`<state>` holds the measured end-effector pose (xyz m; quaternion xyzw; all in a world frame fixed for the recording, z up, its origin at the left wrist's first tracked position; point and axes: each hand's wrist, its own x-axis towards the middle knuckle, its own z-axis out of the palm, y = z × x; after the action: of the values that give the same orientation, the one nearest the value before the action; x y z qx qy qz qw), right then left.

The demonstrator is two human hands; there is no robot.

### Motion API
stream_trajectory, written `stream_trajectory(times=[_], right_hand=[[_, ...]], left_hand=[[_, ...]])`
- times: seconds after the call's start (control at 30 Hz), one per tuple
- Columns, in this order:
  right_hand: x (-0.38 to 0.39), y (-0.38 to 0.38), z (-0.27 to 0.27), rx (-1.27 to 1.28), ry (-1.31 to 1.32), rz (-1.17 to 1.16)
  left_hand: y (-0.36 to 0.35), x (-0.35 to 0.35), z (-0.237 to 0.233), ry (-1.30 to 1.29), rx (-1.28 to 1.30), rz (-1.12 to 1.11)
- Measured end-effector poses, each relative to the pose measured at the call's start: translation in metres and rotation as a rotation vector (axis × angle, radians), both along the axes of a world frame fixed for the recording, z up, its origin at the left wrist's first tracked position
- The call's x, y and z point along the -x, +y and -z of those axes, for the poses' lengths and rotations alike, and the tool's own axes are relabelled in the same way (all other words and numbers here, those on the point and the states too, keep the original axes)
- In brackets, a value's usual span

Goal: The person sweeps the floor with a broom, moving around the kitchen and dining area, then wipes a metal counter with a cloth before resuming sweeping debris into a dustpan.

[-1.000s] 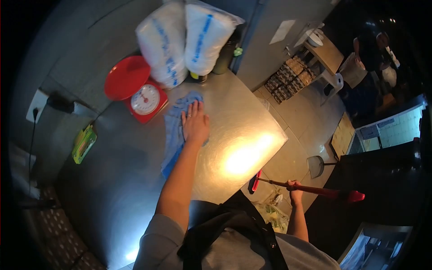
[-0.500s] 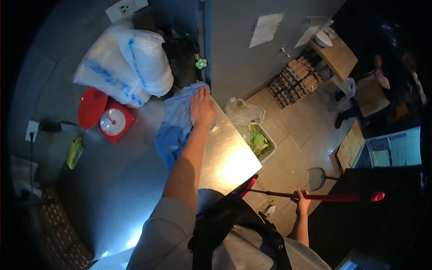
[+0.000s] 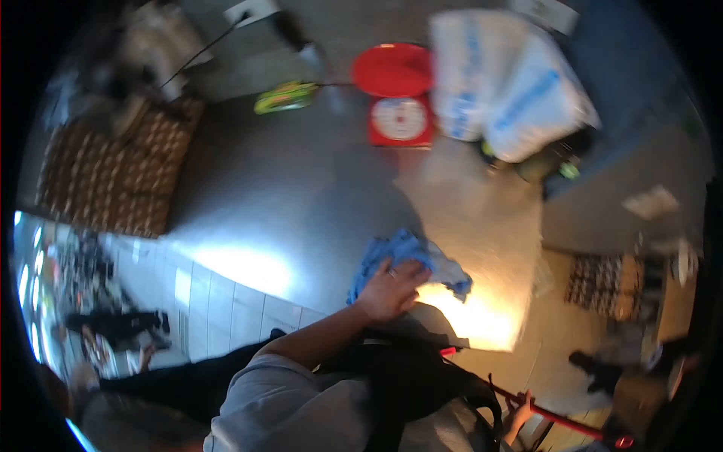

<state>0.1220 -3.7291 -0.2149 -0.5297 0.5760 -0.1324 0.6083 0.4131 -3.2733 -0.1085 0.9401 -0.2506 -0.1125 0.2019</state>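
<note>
My left hand (image 3: 393, 290) lies over a crumpled blue cloth (image 3: 399, 252) near the front edge of the metal tabletop (image 3: 301, 188), fingers apart and pressed down on it. Part of the cloth spreads out beyond my fingertips to the right. Low on the right, my right hand (image 3: 520, 410) is wrapped around the red handle of a broom (image 3: 568, 423), held slanting beside the table corner. The broom's head is mostly hidden by the strap and the table. Motion blurs the view somewhat.
At the back stand a red scale (image 3: 401, 124), filled plastic bags (image 3: 512, 83) and a green packet (image 3: 286, 98). Stacked egg trays (image 3: 113, 169) rise on the left, with more egg trays (image 3: 606, 286) on the right floor. People (image 3: 117, 331) are at the left and right.
My view has swung to the left. My left hand has dragged the blue cloth from the far right side of the tabletop to its front edge. My right hand still grips the broom.
</note>
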Motion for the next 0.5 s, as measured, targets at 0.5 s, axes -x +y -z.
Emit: stream_trajectory(times=[0.5], right_hand=[[-0.080,0.149,-0.014,0.151,0.071,-0.384]], left_hand=[[0.487,0.009,0.045,-0.311,-0.218,-1.696]])
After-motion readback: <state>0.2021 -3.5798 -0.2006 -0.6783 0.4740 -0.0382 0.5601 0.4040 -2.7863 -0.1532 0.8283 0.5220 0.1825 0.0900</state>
